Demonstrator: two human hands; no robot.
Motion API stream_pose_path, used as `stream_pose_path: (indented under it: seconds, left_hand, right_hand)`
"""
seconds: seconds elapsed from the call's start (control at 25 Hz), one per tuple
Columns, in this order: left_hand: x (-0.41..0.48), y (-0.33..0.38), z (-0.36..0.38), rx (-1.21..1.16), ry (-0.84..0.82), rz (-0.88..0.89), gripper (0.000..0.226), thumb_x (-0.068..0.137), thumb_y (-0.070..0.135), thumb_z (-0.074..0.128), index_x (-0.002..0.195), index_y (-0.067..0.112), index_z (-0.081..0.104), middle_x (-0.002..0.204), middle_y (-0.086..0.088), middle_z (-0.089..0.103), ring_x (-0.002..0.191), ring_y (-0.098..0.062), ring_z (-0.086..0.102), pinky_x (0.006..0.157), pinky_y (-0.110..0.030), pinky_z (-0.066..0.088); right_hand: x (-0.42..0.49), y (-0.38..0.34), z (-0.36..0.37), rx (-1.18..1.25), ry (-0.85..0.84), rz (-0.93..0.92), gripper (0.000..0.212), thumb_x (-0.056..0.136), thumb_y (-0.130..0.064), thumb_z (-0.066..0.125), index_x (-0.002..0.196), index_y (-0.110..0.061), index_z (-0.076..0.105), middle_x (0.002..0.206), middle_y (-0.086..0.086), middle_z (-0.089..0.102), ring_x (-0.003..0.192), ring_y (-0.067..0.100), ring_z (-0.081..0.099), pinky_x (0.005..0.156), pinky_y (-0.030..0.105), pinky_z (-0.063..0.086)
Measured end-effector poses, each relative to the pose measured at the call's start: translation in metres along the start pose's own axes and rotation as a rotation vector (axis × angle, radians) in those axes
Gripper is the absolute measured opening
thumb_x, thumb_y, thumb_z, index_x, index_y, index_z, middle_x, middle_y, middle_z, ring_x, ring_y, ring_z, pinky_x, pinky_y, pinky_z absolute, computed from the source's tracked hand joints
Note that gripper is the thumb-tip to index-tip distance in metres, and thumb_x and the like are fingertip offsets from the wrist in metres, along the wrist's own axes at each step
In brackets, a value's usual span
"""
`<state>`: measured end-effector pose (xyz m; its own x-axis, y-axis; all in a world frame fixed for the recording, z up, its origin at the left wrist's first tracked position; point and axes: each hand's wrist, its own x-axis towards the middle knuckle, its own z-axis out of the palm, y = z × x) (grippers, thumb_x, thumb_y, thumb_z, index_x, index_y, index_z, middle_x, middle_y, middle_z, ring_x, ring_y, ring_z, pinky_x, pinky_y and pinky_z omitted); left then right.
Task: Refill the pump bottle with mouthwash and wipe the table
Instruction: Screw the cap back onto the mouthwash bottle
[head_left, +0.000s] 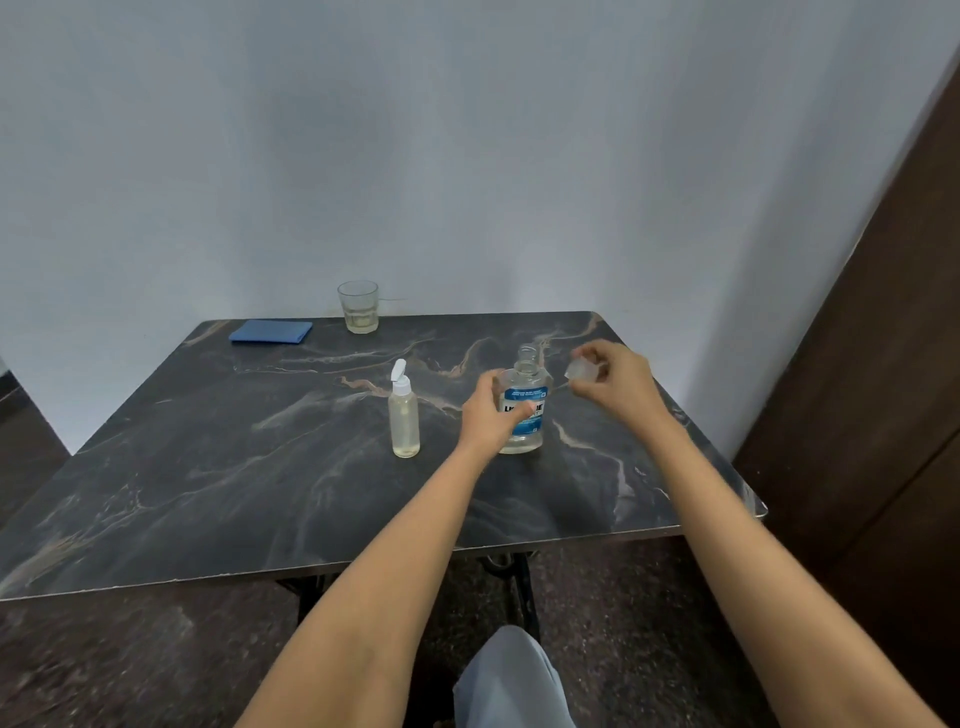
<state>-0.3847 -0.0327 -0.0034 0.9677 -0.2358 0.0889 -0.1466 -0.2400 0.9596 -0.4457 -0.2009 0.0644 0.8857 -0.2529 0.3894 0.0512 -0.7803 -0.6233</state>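
Note:
A clear mouthwash bottle (525, 400) with a blue label stands uncapped on the dark marble table (260, 467), right of centre. My left hand (491, 415) is wrapped around its body. My right hand (615, 382) hovers just right of the bottle's neck and holds its clear cap (584, 370) in the fingertips. To the left stands a small bottle (404, 415) with a white flip cap that is open; pale liquid fills most of it. A folded blue cloth (271, 331) lies at the table's far left.
A drinking glass (358, 305) with a little pale liquid stands at the table's far edge by the wall. A dark wooden door (883, 364) borders the right side. My knee (511, 675) shows below the table's near edge.

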Motion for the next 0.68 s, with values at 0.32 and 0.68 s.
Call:
stream_pose_path:
  seconds: [0.32, 0.68]
  left_hand:
    - [-0.003, -0.003, 0.019, -0.083, -0.050, -0.005, 0.026, 0.085, 0.016, 0.073, 0.105, 0.023, 0.057, 0.118, 0.000, 0.063, 0.113, -0.018, 0.060, 0.098, -0.039, 0.052]
    - [-0.004, -0.001, 0.037, -0.083, 0.022, 0.022, 0.027, 0.085, 0.013, 0.072, 0.105, 0.023, 0.058, 0.109, 0.007, 0.063, 0.102, -0.008, 0.060, 0.091, -0.027, 0.053]
  right_hand:
    - [0.041, -0.039, -0.020, -0.287, -0.342, -0.196, 0.036, 0.073, -0.002, 0.071, 0.107, -0.013, 0.063, 0.090, -0.004, 0.055, 0.079, 0.013, 0.049, 0.061, 0.018, 0.038]
    - [0.063, -0.045, -0.020, -0.572, -0.593, -0.359, 0.024, 0.079, -0.010, 0.062, 0.099, -0.021, 0.070, 0.099, -0.004, 0.061, 0.092, 0.014, 0.054, 0.080, 0.028, 0.046]
